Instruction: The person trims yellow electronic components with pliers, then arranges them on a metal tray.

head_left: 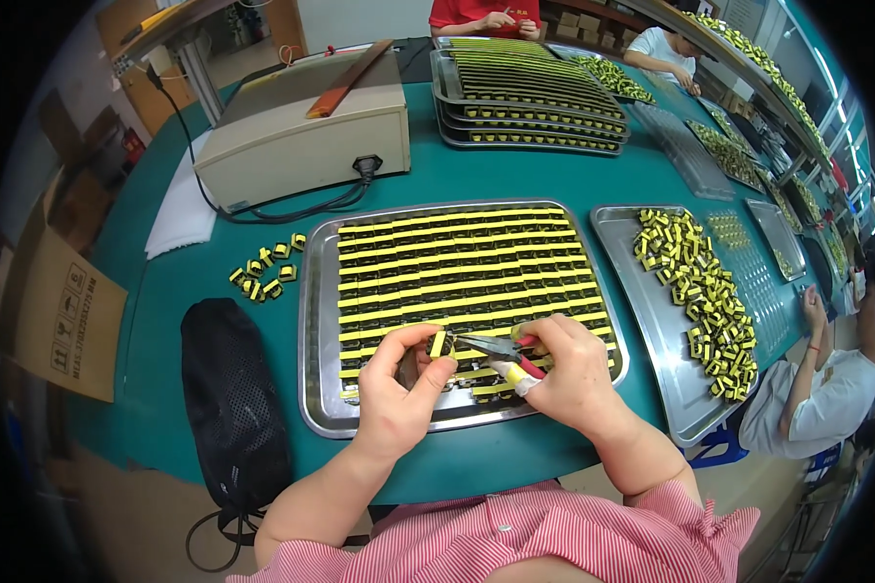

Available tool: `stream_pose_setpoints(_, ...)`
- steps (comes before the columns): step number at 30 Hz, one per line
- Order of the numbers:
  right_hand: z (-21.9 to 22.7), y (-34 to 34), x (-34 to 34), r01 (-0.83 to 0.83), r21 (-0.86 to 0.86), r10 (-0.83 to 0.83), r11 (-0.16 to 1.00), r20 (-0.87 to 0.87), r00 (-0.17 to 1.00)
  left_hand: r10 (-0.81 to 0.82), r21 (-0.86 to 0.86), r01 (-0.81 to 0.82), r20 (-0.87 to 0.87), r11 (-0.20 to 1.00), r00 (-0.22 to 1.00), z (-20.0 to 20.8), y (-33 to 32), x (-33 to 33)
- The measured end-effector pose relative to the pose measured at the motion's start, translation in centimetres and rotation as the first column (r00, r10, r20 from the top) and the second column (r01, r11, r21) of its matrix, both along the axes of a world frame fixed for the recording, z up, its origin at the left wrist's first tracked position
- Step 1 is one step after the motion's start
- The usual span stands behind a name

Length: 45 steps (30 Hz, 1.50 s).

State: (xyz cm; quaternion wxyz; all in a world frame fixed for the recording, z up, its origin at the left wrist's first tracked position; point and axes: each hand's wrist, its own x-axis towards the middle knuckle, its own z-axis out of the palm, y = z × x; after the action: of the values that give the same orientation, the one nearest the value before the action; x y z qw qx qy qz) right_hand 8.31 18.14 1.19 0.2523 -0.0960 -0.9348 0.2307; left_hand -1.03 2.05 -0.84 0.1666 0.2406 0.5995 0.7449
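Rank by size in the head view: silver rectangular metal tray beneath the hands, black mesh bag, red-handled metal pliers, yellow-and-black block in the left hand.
1. Silver tray
2. Black bag
3. Pliers, partly hidden
4. Yellow-and-black block

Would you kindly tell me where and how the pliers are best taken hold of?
Probably by the red handles, coming from the right, as the right hand does: the pliers point their narrow metal tips left, toward the small yellow-and-black part in the left hand, while the handles spread apart toward the right palm.
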Motion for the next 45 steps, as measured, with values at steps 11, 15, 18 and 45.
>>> stream_pose_setpoints(11,0.1,0.1,-0.1,0.008,0.041,-0.008,0.999,-0.006,1.0,-0.077,-0.133,0.077,0.005,0.988,0.997,0.1,-0.6,-0.5)
stream_pose_setpoints(15,0.2,0.2,-0.1,0.003,0.058,-0.001,0.998,-0.03,1.0,-0.079,-0.112,0.079,0.004,0.991,0.997,0.0,-0.5,-0.5)
stream_pose_setpoints(18,0.1,0.1,-0.1,-0.005,0.062,0.007,0.998,-0.039,0.999,-0.073,-0.083,0.07,-0.03,0.994,0.997,-0.2,-0.5,-0.5)
stream_pose_setpoints(45,0.2,-0.2,0.3,-0.116,-0.467,0.16,0.877,0.057,0.985,-0.179,0.069,0.173,0.091,0.983,0.98,0.0,-0.2,0.0)
